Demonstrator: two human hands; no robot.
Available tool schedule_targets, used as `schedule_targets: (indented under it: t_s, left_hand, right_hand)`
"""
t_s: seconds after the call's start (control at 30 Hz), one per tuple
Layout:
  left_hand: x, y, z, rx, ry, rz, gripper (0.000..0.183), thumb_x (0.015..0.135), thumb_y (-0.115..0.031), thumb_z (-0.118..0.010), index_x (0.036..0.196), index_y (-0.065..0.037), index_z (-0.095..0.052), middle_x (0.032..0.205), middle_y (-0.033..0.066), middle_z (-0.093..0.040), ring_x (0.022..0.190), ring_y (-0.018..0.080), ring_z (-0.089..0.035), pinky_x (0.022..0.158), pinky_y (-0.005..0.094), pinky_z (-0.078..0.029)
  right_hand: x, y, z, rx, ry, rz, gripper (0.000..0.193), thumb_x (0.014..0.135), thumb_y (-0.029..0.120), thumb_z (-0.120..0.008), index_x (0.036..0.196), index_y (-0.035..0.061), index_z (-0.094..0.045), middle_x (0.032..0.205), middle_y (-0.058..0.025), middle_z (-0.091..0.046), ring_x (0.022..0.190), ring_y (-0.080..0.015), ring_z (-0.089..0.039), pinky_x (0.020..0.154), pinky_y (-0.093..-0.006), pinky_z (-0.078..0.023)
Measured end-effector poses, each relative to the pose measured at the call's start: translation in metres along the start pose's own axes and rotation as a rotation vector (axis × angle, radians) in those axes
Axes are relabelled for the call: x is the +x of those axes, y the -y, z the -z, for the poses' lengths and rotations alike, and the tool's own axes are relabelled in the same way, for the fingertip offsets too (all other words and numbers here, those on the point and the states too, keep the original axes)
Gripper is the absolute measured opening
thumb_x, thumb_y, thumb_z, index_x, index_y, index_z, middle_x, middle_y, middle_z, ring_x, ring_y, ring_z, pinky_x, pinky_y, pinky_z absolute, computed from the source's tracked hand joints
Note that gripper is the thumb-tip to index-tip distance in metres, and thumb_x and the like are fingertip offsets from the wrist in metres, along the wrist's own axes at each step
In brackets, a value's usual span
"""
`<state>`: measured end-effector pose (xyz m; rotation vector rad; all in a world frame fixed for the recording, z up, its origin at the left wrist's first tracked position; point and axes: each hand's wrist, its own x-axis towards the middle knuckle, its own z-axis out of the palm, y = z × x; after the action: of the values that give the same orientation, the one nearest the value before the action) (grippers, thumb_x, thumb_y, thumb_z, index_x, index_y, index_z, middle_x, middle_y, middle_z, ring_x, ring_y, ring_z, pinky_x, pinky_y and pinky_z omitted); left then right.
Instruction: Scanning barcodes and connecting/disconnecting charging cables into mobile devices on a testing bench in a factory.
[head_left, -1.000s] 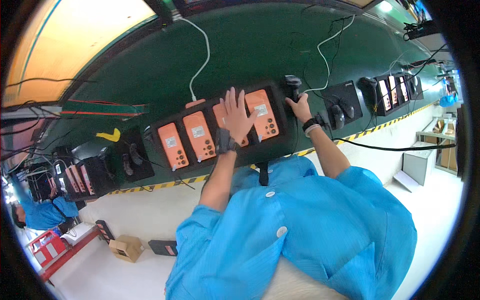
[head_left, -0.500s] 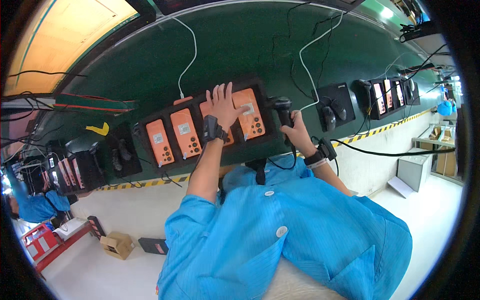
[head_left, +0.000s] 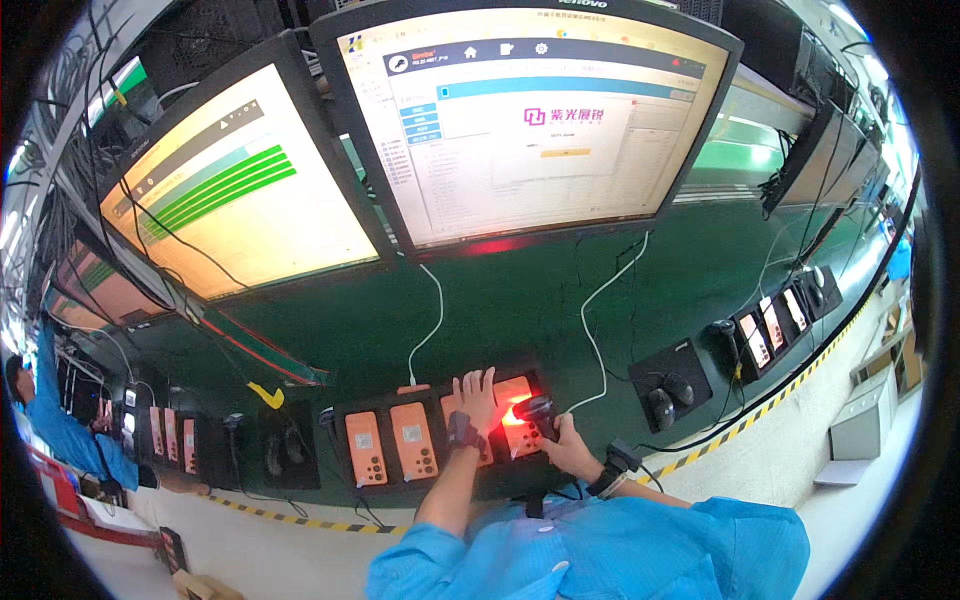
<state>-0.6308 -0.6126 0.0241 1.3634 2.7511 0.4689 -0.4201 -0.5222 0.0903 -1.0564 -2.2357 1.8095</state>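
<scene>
Scanner (head_left: 537, 410): moved from beside the tray (head_left: 505, 475) to over the rightmost phone (head_left: 524, 440), lighting it red.
Right hand (head_left: 572, 450): fingers clamped on the scanner.
Left hand (head_left: 476, 402): fingers slightly apart, over the neighbouring phone (head_left: 487, 456).
Phones (head_left: 366, 448): orange, lying in the tray.

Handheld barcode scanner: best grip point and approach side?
Probably the handle, from the near right, where the right hand holds it: it slants toward that side from the barcode scanner's head, leaving the head free, its red light falling on an orange phone.
</scene>
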Motion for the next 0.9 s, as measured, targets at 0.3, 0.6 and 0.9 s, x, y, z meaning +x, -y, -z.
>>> schedule_targets:
  t_s: [0.3, 0.6, 0.9]
  left_hand:
    - [-0.001, 0.002, -0.012, 0.001, -0.028, 0.02, 0.087, 0.076, -0.047, -0.075, 0.146, -0.014, -0.035, 0.138, 0.0096, -0.043, 0.139, 0.0296, -0.032, 0.118, 0.0574, -0.017]
    - [0.0, -0.001, 0.001, -0.131, 0.031, 0.038, 0.099, 0.07, -0.062, -0.076, 0.145, -0.013, -0.036, 0.138, 0.0116, -0.04, 0.14, 0.0317, -0.029, 0.119, 0.0576, -0.01]
    - [-0.052, -0.046, -0.002, -0.47, -0.209, 0.291, 0.07, 0.078, -0.032, -0.079, 0.13, 0.0, -0.045, 0.126, 0.0273, -0.05, 0.117, 0.0439, -0.049, 0.098, 0.0531, -0.041]
  right_hand:
    - [-0.005, -0.005, 0.002, 0.125, 0.048, -0.07, 0.042, 0.09, 0.016, -0.069, 0.104, 0.0071, -0.03, 0.083, -0.0102, -0.05, 0.062, -0.0161, -0.055, 0.051, -0.0323, -0.046]
    - [-0.005, -0.006, 0.001, 0.116, 0.028, -0.067, 0.047, 0.087, 0.014, -0.072, 0.107, 0.0068, -0.03, 0.086, -0.0105, -0.051, 0.06, -0.0148, -0.056, 0.048, -0.0323, -0.047]
    - [0.077, -0.059, 0.045, -0.153, -0.461, 0.089, 0.043, 0.084, 0.011, -0.07, 0.106, 0.0056, -0.033, 0.084, -0.0193, -0.055, 0.075, -0.0293, -0.062, 0.065, -0.0417, -0.047]
